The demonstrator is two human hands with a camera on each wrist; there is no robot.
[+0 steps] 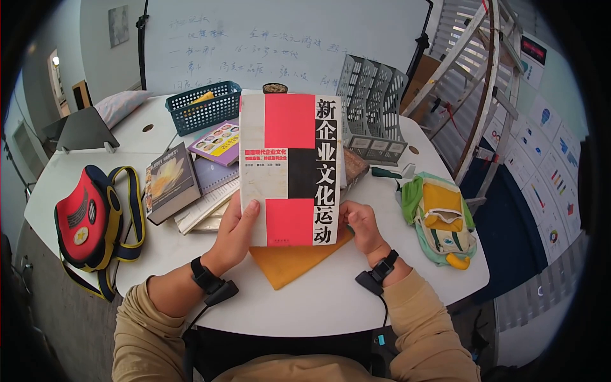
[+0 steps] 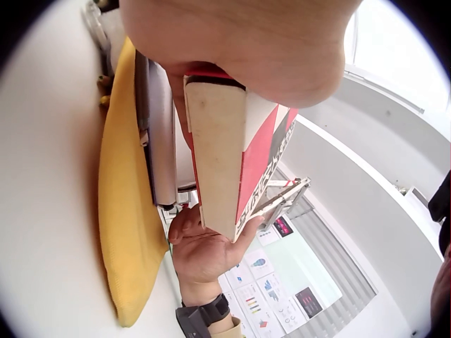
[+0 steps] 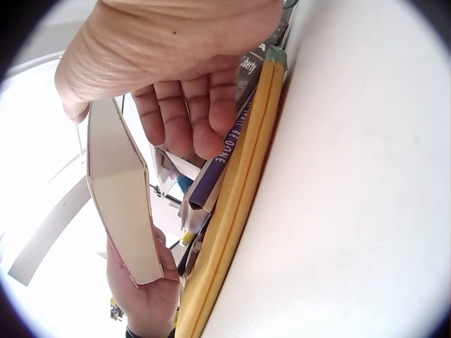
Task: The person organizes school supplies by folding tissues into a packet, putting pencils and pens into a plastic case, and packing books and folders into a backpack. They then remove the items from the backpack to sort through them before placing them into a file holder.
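A thick book [image 1: 289,127] with a pink, white and black cover and large Chinese characters stands upright, its front toward me. My left hand [image 1: 237,230] grips its lower left edge, thumb on the cover and fingers behind. Beside the lower right edge is my right hand [image 1: 364,230]. In the right wrist view, the right hand's fingers [image 3: 176,116] are loosely bent behind the book, apart from it, with the thumb near its edge. Below the book lies a yellow cloth pouch [image 1: 280,270] on the white table [image 1: 267,315]; the book hides part of it.
At left are a red and navy bag [image 1: 83,219], a flower-cover book [image 1: 170,181] and a purple book [image 1: 216,141]. Behind stand a teal basket [image 1: 203,109] and a grey file rack [image 1: 372,105]. A green and yellow backpack [image 1: 442,216] lies at right, near a ladder [image 1: 474,83].
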